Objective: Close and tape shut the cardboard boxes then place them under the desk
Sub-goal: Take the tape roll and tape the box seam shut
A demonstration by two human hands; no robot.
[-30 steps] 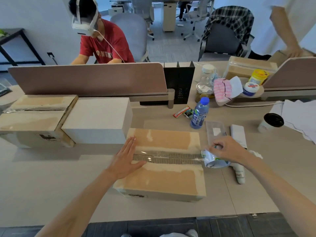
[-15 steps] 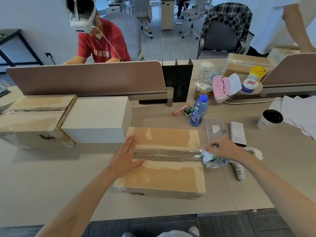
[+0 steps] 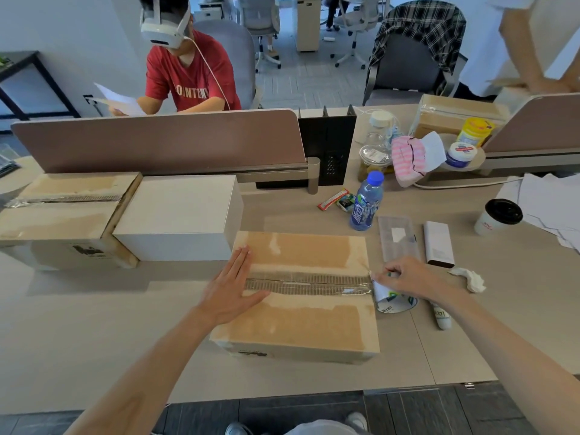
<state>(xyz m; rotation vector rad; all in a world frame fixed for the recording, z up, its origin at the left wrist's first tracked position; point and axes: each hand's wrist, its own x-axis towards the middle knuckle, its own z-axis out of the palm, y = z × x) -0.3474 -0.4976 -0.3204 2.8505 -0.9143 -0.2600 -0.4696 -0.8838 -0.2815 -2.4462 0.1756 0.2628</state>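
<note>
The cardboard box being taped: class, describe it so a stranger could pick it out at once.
Start at the beige desk and go to its front edge. The flat brown cardboard box lies there, right of the white box. Only it has the left hand flat on its seam and the right hand holding a clear tape roll.

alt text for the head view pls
A person's left hand presses flat on the left end of a cardboard box on a desk, while the right hand holds a tape roll at the box's right edge, clear tape stretched along the centre seam. A white box and another taped box sit to the left.
</note>
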